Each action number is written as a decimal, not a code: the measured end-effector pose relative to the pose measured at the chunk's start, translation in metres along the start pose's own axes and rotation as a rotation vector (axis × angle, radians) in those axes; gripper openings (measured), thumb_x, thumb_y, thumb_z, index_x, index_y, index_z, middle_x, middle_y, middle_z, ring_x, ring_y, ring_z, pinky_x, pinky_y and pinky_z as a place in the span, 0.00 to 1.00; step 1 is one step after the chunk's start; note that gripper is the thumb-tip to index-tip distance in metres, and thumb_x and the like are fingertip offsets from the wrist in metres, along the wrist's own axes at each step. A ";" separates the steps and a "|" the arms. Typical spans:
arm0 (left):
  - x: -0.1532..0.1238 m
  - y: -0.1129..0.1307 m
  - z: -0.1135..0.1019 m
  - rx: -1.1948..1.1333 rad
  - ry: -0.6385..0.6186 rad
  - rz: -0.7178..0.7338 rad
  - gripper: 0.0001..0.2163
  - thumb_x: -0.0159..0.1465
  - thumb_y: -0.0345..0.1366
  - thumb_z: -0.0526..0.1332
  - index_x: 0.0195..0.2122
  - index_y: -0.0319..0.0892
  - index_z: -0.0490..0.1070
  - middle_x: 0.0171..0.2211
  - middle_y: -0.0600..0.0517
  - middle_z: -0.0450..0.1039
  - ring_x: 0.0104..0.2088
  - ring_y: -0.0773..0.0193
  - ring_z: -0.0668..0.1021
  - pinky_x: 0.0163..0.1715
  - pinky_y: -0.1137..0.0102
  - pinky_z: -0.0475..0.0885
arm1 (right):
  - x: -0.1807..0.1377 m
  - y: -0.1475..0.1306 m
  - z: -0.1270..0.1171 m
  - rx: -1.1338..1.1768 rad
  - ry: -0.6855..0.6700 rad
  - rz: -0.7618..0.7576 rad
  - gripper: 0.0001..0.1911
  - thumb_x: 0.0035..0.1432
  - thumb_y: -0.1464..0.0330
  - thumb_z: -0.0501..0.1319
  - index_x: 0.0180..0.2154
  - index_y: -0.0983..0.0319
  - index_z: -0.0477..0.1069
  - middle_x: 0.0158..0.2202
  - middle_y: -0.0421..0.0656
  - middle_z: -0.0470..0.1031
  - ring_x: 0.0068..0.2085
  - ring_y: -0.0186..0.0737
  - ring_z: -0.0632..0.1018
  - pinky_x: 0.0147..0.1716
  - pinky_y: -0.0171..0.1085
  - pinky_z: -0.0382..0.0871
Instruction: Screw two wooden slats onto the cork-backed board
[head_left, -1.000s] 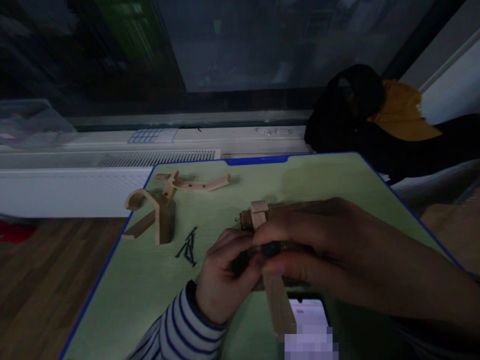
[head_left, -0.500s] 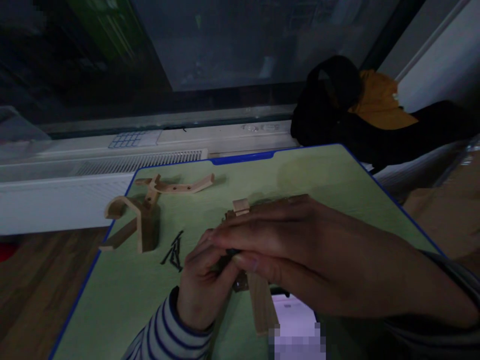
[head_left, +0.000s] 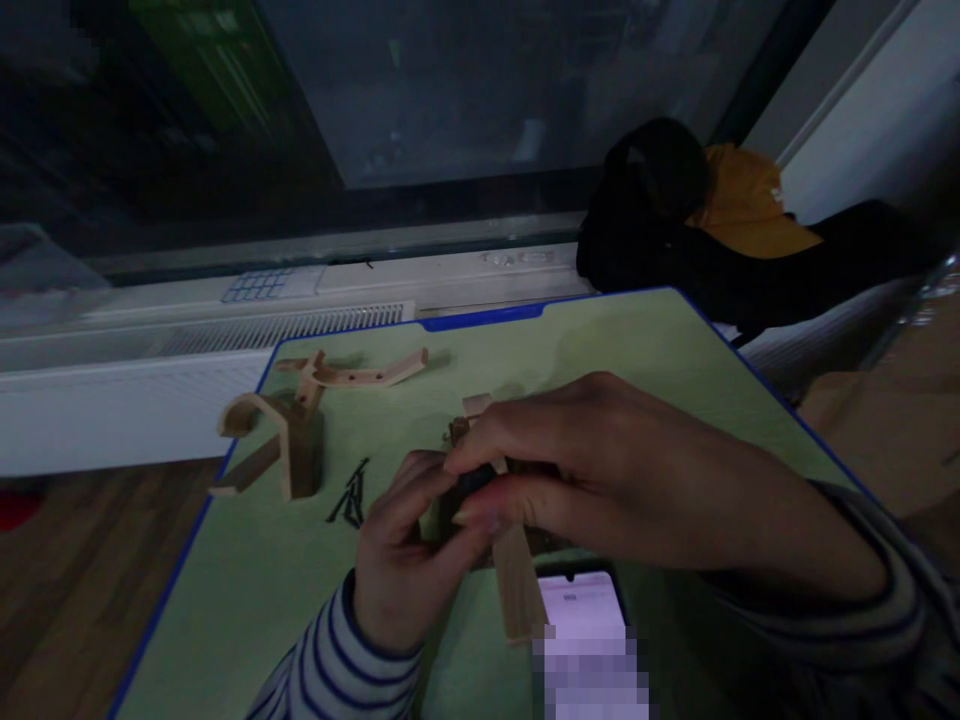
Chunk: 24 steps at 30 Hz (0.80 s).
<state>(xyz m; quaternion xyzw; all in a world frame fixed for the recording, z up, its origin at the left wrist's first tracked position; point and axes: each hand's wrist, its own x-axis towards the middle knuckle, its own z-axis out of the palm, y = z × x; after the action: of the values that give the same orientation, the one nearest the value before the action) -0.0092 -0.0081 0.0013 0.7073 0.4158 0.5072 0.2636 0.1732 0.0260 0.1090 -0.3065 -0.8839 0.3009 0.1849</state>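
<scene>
- Left hand [head_left: 409, 550]: curled, fingertips hidden, grip impossible to tell.
- Right hand [head_left: 600, 480]: thumb and fingertips pinching a dark piece [head_left: 472, 482], more exposed than half a second ago.
- Near the tabletop's [head_left: 600, 340] far left corner: smooth, bent wooden pieces [head_left: 301, 455].
- Beside them: thin, dark screws [head_left: 355, 490], piled.
- Mid-tabletop, under right hand: flat wooden strip [head_left: 517, 590], lengthwise near-to-far, near end slanting right.
</scene>
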 end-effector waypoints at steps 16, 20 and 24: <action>0.002 -0.001 -0.003 -0.008 -0.018 0.029 0.04 0.60 0.32 0.62 0.34 0.47 0.75 0.30 0.53 0.76 0.31 0.63 0.77 0.32 0.66 0.75 | 0.002 0.000 0.004 0.141 0.005 -0.022 0.10 0.62 0.69 0.55 0.44 0.60 0.70 0.40 0.35 0.76 0.41 0.30 0.75 0.39 0.31 0.63; 0.001 -0.002 -0.002 0.020 -0.041 0.030 0.05 0.61 0.31 0.60 0.35 0.45 0.75 0.34 0.51 0.76 0.35 0.62 0.77 0.34 0.67 0.74 | 0.003 0.000 0.005 0.040 0.061 0.000 0.09 0.60 0.64 0.58 0.41 0.60 0.70 0.34 0.34 0.75 0.35 0.31 0.74 0.32 0.31 0.60; 0.001 0.000 0.001 0.018 -0.004 0.024 0.05 0.59 0.30 0.62 0.35 0.45 0.74 0.33 0.51 0.76 0.34 0.63 0.77 0.34 0.67 0.75 | 0.003 0.000 0.006 -0.003 0.079 0.000 0.10 0.60 0.62 0.57 0.40 0.60 0.69 0.33 0.35 0.74 0.32 0.30 0.73 0.29 0.31 0.58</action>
<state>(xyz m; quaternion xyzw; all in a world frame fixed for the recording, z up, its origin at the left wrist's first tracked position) -0.0085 -0.0072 0.0018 0.7155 0.4114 0.5052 0.2521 0.1683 0.0255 0.1048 -0.3184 -0.8765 0.2870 0.2193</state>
